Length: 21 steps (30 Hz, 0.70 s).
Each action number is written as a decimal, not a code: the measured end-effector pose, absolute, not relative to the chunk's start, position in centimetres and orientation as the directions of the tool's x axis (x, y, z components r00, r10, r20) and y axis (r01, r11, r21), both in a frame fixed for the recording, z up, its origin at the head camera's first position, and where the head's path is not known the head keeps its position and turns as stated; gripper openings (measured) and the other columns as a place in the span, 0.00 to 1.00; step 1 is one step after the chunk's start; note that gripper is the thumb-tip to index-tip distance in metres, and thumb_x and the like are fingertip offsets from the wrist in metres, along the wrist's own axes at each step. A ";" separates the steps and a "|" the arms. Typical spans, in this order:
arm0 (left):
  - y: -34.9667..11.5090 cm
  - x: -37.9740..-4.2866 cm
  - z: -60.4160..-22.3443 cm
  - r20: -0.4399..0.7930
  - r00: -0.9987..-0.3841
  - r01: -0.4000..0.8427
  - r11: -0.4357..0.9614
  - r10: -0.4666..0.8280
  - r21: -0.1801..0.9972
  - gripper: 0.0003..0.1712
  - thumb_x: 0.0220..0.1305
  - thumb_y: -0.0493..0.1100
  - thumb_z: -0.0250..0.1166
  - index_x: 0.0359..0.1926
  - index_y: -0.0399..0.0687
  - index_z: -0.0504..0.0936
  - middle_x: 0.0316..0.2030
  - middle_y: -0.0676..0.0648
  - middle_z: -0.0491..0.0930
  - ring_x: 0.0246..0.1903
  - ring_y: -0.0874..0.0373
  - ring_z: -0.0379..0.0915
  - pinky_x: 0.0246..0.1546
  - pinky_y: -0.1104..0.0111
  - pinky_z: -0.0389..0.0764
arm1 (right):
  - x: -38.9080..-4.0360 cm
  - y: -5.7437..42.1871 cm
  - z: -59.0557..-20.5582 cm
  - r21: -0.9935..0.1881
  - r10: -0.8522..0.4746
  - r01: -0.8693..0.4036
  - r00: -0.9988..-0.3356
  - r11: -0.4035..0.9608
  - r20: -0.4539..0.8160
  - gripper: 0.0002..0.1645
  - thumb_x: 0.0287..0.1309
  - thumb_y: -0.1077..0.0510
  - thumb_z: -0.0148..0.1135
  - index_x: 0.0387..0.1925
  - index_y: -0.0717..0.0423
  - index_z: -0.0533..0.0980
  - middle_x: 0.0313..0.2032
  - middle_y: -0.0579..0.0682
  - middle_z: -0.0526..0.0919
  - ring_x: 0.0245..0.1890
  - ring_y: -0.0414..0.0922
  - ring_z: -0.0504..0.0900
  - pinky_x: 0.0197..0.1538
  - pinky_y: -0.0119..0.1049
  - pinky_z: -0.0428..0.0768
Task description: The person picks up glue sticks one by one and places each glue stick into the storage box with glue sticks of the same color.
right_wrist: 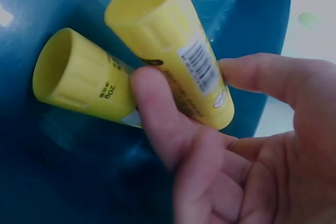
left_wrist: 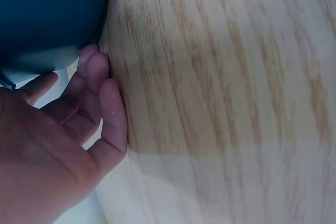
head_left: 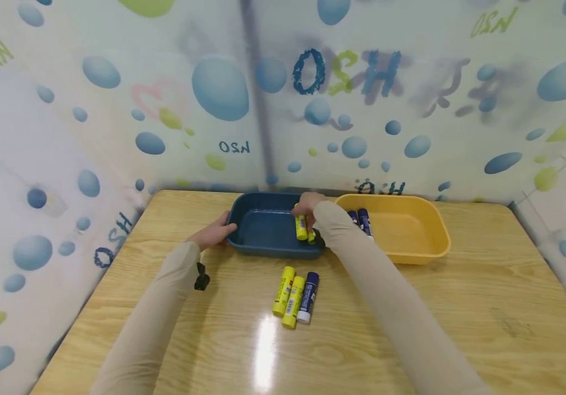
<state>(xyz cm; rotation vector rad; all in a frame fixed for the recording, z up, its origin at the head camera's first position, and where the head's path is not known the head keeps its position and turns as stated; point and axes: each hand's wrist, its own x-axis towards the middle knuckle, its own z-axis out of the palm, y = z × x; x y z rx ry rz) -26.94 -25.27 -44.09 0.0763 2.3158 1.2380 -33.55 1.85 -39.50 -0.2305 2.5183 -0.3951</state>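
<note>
At the left end of the blue tray [head_left: 265, 227], my left hand [head_left: 211, 231] holds the rim, thumb over it and fingers outside against the wall. My right hand [head_left: 311, 203] pinches a yellow glue stick [right_wrist: 191, 69] between thumb and fingers, inside the tray's right end. Beside it a second yellow glue stick [right_wrist: 86, 74] lies in the tray, partly behind the fingers. In front of the tray, a yellow glue stick [head_left: 283, 291], another yellow glue stick [head_left: 293, 303] and a dark blue glue stick [head_left: 308, 299] lie side by side on the table.
Right of the blue tray stands a yellow-orange tray [head_left: 411, 227], with dark blue glue sticks [head_left: 364, 219] at its left end, partly hidden by my right sleeve. The wooden table [head_left: 490, 307] ends at a patterned curtain [head_left: 381, 126] behind the trays.
</note>
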 end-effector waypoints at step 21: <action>-25.1 -26.9 -44.2 -0.407 -0.876 -0.188 0.595 0.259 0.782 0.34 0.75 0.46 0.41 0.73 0.41 0.39 0.61 0.27 0.59 0.34 0.48 0.74 0.41 0.54 0.76 | -33.5 -0.4 -41.1 -0.180 -0.102 -0.026 -0.898 0.983 -0.428 0.15 0.60 0.49 0.61 0.39 0.56 0.80 0.35 0.53 0.79 0.33 0.47 0.77 0.32 0.36 0.75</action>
